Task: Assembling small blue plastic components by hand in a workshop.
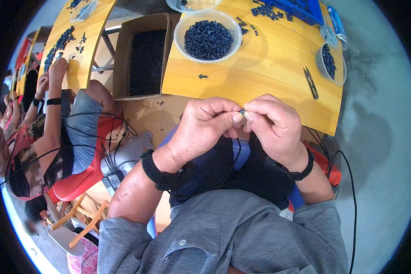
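The left hand (204,125) and the right hand (273,125) met just below the near edge of the wooden table (278,68), both curled nearly closed. Thumb and forefinger of each were pressed together on one small dark part (242,111), which sat pinched between the two sets of fingertips. The part was so tiny and so covered by fingers that its shape could not be made out; it was probably one of the same black pieces that filled the clear round bowl (208,35) further back on the table. The other fingers of both hands were folded into the palms. A black band wrapped each wrist.

One loose black piece (202,76) lay alone on the wood, apart from the hands. A pair of small snips (311,82) lay to the right, near a second clear bowl (331,64) partly cut off by the table's curved edge. A blue tray (301,9) at the top was cropped. At the left, another person's hand (58,68) rested on a separate table.
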`<action>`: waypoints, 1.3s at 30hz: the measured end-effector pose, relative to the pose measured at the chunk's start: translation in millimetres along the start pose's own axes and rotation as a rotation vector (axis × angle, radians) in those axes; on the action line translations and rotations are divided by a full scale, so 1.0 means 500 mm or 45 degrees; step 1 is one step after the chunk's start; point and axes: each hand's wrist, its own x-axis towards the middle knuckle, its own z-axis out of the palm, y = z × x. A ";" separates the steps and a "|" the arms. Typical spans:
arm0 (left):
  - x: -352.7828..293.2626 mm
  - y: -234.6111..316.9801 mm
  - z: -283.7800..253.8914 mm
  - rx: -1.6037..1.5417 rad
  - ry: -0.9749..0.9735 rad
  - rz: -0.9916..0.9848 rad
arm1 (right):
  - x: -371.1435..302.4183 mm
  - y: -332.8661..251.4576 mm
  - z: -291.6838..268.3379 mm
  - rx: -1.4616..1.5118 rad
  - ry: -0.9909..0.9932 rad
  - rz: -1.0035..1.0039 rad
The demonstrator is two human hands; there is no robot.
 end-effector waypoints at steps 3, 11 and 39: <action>0.000 0.004 -0.003 -0.017 -0.027 0.052 | 0.004 -0.003 0.005 0.168 0.030 0.137; -0.002 0.000 -0.003 0.032 -0.005 0.083 | 0.002 -0.003 0.001 0.467 -0.075 0.492; -0.006 0.011 -0.001 -0.160 -0.096 0.026 | 0.025 -0.025 -0.017 -0.101 -0.080 -0.058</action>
